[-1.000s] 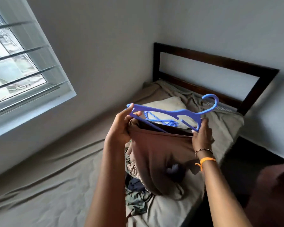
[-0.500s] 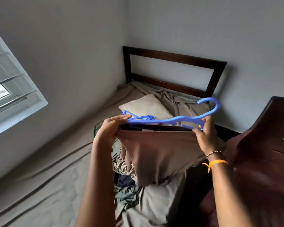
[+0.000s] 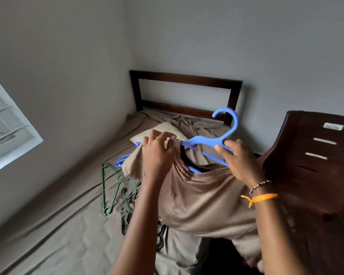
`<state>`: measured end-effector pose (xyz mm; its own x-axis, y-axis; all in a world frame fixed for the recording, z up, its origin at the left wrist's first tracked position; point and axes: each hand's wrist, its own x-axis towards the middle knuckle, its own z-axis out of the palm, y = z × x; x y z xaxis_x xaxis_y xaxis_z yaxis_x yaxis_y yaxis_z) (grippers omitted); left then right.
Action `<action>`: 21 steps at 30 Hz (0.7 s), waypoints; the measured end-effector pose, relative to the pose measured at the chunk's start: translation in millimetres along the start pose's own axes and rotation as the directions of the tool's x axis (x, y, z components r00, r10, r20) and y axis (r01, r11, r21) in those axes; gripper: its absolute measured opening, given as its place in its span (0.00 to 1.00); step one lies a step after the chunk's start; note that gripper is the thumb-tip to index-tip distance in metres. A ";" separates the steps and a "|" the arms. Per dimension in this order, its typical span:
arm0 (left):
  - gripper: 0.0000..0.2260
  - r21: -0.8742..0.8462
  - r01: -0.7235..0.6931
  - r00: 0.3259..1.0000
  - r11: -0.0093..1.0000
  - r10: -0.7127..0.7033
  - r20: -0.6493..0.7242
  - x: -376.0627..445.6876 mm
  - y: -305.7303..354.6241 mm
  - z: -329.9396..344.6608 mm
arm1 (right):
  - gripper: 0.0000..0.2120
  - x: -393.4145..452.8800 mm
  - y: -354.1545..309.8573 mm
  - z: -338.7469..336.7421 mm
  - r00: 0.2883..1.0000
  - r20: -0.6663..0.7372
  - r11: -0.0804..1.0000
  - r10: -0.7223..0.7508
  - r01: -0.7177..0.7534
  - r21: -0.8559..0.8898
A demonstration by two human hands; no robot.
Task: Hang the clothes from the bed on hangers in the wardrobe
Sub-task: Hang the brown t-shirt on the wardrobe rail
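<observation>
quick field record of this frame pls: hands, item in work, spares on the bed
left hand: pinches the shoulder of the tan fabric garment
right hand: grips the blue plastic hanger near its neck
garment state: partly on hanger, gathered at the collar
spares on bed: green wire hanger lying flat; more blue hangers partly hidden
bed: dark clothes pile on the sheet

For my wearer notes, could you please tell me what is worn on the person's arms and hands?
Both forearms are bare, with no sleeves or gloves showing. The right wrist carries a thin beaded bracelet and, below it, an orange band tied with a loose tail. The left arm shows nothing worn.
</observation>
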<state>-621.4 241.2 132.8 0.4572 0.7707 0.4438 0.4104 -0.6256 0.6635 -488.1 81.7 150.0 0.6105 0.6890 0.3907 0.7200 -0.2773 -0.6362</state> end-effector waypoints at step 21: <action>0.17 -0.608 -0.218 0.188 0.763 0.644 0.742 -312.6 254.7 -18.1 | 0.11 -340.4 -21.2 -232.8 0.549 -0.270 0.365 0.791 -0.069 0.929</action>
<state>-674.1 -156.8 174.0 0.9352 -0.3482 0.0641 -0.2660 -0.5716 0.7762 -634.3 -302.9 185.4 0.9938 -0.0219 -0.1091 -0.0858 0.4731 -0.8768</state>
